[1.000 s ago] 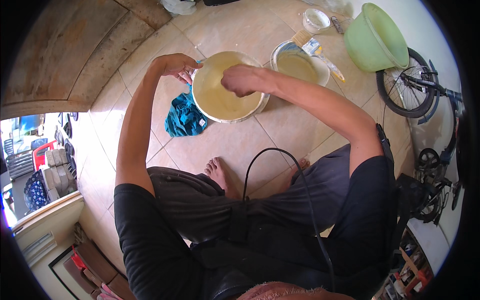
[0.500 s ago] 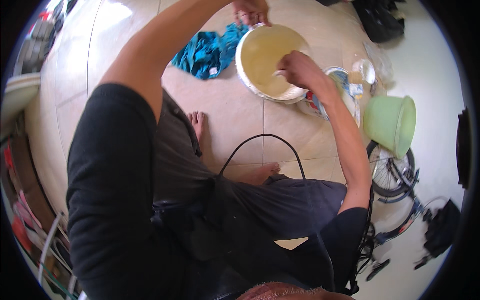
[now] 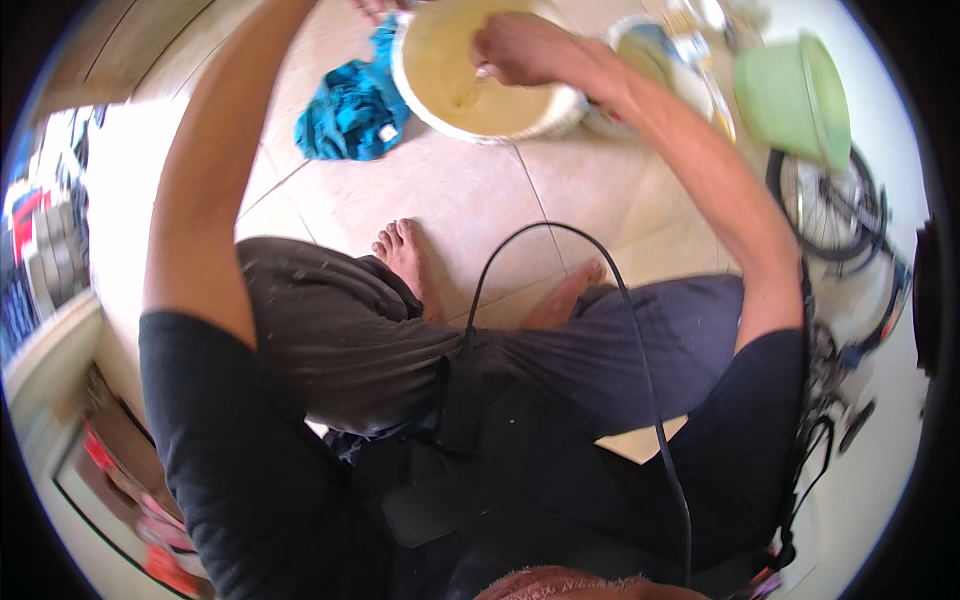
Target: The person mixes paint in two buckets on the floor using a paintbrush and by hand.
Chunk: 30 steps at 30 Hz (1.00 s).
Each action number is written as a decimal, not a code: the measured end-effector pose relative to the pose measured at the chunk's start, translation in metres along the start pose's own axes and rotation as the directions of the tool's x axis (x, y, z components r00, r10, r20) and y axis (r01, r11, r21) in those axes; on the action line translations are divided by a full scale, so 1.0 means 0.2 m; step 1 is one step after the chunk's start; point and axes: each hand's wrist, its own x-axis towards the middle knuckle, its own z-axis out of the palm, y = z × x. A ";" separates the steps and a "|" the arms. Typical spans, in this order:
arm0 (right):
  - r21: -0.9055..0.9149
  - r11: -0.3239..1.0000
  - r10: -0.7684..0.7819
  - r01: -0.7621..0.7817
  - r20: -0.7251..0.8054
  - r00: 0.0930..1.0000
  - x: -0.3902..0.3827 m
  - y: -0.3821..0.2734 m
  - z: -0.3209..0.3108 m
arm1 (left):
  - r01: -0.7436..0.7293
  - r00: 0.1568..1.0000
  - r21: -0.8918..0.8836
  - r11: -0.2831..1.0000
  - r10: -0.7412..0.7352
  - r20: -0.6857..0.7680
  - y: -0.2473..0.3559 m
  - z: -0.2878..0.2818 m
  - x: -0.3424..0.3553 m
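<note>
A white-rimmed bucket (image 3: 412, 92) stands at the top of the view, with pale yellow liquid (image 3: 500, 100) inside. My right hand (image 3: 525, 50) is over its opening, fingers closed round a thin pale handle (image 3: 482, 73) whose lower end goes into the liquid. What tool this is I cannot make out. At the bucket's far left rim my left hand (image 3: 374, 8) shows only in part, cut by the upper edge, its fingers at the rim. A crumpled teal cloth (image 3: 352, 108) lies on the floor left of the bucket.
Right of the bucket stands another open tub (image 3: 690, 90), partly behind my right forearm. Beyond it is a light green bucket (image 3: 790, 100) near a bicycle wheel (image 3: 825, 205). A black cable (image 3: 545, 224) loops above my lap. My bare feet (image 3: 400, 255) rest on the tiles.
The view has shifted, so the bucket, cloth and both hands sit higher and further left in it. My right hand has kept hold of the handle in the liquid.
</note>
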 end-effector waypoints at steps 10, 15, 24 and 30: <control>0.056 0.935 0.352 -0.350 -0.247 0.903 -0.06 -0.03 0.06 | 0.004 0.972 0.116 0.993 0.024 -0.236 0.17 0.15 -0.10; 0.189 0.976 0.147 -0.110 -0.193 0.970 -0.11 -0.12 0.00 | -0.012 0.979 0.008 1.000 0.014 -0.206 0.20 0.15 -0.08; -0.152 0.918 0.347 -0.367 -0.143 0.927 -0.11 0.02 -0.02 | -0.011 0.994 0.000 1.000 0.010 -0.112 0.21 0.10 -0.08; 0.133 0.972 0.217 -0.193 -0.201 0.955 -0.06 -0.07 0.00 | 0.001 0.995 -0.081 0.997 -0.009 -0.099 0.22 0.12 -0.10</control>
